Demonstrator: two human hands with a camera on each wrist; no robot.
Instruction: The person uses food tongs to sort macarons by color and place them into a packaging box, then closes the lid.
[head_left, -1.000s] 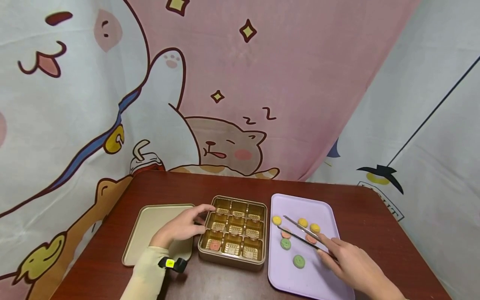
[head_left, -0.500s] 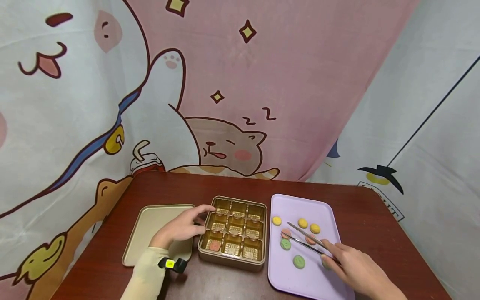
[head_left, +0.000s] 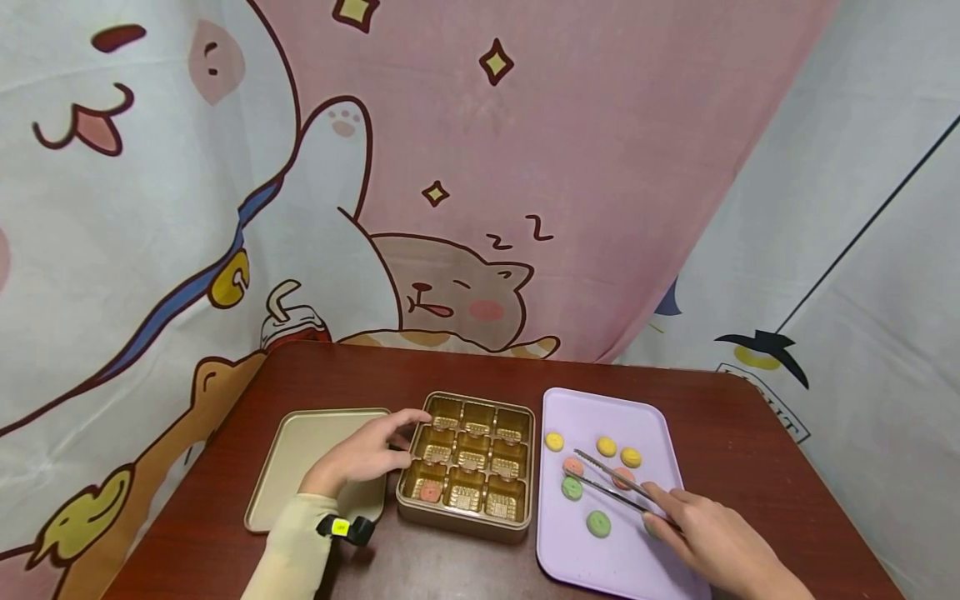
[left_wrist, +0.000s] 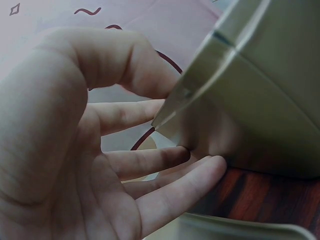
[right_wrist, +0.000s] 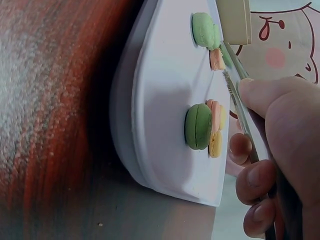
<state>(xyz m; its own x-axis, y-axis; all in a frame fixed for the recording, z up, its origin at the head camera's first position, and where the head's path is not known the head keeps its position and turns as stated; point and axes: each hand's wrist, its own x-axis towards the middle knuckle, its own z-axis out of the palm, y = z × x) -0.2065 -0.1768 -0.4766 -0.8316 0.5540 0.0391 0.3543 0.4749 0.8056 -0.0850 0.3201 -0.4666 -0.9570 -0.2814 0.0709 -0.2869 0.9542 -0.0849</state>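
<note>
In the head view my left hand (head_left: 363, 454) touches the left side of a gold box (head_left: 465, 529) divided into compartments. Its fingers lie against the box's side wall (left_wrist: 270, 100) in the left wrist view. A pink macaron (head_left: 430, 492) sits in the front left compartment. My right hand (head_left: 712, 529) holds metal tongs (head_left: 611, 493) over a lilac tray (head_left: 562, 550). The tips of the tongs, spread apart, are at a pink macaron (head_left: 573, 467). Close by lies a green macaron (head_left: 572, 488); another green macaron (right_wrist: 198, 126) shows in the right wrist view.
A flat gold lid (head_left: 296, 467) lies left of the box, partly under my left arm. Several yellow macarons (head_left: 631, 457) are toward the tray's far part. A second pink macaron (head_left: 622, 477) lies behind the tongs. A patterned cloth (head_left: 600, 167) hangs behind the wooden table (head_left: 360, 362).
My right hand has moved the tongs slightly right and toward me, from near the left yellow macaron to the pink macaron, their tips drawing closer together. My left hand has stayed put.
</note>
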